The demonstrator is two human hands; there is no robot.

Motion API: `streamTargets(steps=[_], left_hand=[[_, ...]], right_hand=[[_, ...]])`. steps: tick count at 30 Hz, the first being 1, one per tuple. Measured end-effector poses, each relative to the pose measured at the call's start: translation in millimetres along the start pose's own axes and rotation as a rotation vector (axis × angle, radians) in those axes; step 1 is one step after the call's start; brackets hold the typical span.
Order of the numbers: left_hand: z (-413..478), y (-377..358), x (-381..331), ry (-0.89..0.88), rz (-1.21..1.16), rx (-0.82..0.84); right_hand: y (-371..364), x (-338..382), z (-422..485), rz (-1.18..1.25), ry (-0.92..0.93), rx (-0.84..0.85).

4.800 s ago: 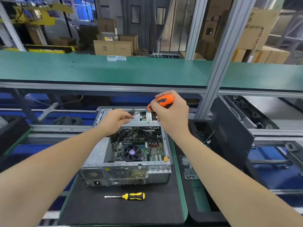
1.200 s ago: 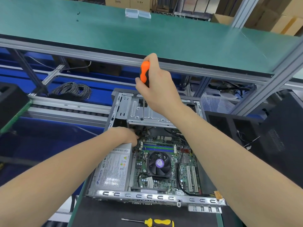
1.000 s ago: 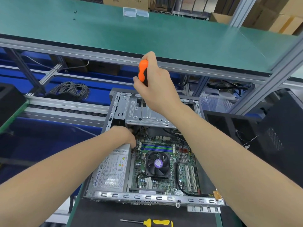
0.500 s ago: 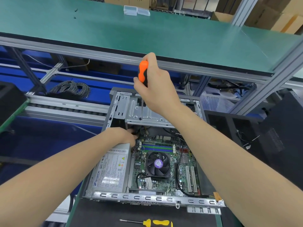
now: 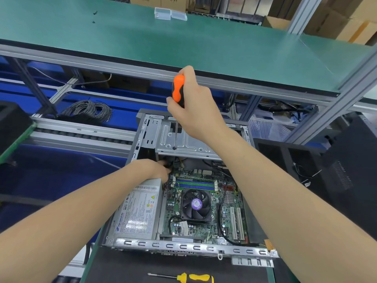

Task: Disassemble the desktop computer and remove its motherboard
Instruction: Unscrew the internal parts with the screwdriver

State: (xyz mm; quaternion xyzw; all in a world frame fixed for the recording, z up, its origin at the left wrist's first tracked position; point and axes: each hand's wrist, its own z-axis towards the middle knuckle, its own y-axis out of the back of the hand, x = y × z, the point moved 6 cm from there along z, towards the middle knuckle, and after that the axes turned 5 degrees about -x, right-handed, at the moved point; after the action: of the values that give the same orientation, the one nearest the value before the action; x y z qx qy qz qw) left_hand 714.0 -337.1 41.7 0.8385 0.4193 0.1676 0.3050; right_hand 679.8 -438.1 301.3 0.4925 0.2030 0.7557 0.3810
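An open desktop case [image 5: 183, 245] lies on a black mat. Inside it I see the green motherboard [image 5: 228, 203] with a black CPU fan [image 5: 196, 204] and a silver power supply [image 5: 136, 217] on the left. My right hand [image 5: 195, 111] grips an orange screwdriver [image 5: 177, 90], held upright with its tip on the metal drive cage [image 5: 183, 141] at the case's far end. My left hand [image 5: 155, 170] reaches under the cage's near left corner. Its fingertips are hidden among the cables there.
A yellow screwdriver [image 5: 193, 277] lies on the black mat [image 5: 126, 268] in front of the case. A black side panel [image 5: 330, 172] stands to the right. A coil of grey cable [image 5: 87, 110] lies beyond the rail on the left. A green shelf [image 5: 183, 41] runs overhead.
Since 4.8 s ago I have leaned in over the case and set the orange screwdriver upright on the drive cage. In the last second both hands have barely moved.
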Motion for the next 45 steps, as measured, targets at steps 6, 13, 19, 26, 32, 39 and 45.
streamTargets(steps=[6,13,19,26,32,39,45], left_hand=[[-0.4,3.0,-0.8,-0.007,-0.016,-0.031],[3.0,1.8,0.9,-0.002,-0.026,-0.029],[7.6,1.0,0.6,0.007,-0.038,-0.041],[11.9,-0.8,3.5,0.019,-0.050,-0.039],[9.5,-1.1,4.1,0.017,-0.063,-0.046],[1.3,2.7,0.3,0.001,-0.036,-0.055],[-4.1,5.2,-3.2,-0.017,-0.024,-0.059]], right_hand=[[13.9,-0.8,12.5,-0.046,-0.017,0.156],[10.4,-2.2,10.0,-0.005,-0.033,0.071],[12.6,1.8,11.9,-0.021,-0.002,0.059],[10.9,-4.1,9.2,-0.015,-0.037,0.039],[10.2,-2.5,10.8,-0.034,-0.030,0.052],[8.3,-1.6,11.9,-0.051,-0.029,0.060],[7.8,-0.1,12.7,-0.040,-0.011,0.118]])
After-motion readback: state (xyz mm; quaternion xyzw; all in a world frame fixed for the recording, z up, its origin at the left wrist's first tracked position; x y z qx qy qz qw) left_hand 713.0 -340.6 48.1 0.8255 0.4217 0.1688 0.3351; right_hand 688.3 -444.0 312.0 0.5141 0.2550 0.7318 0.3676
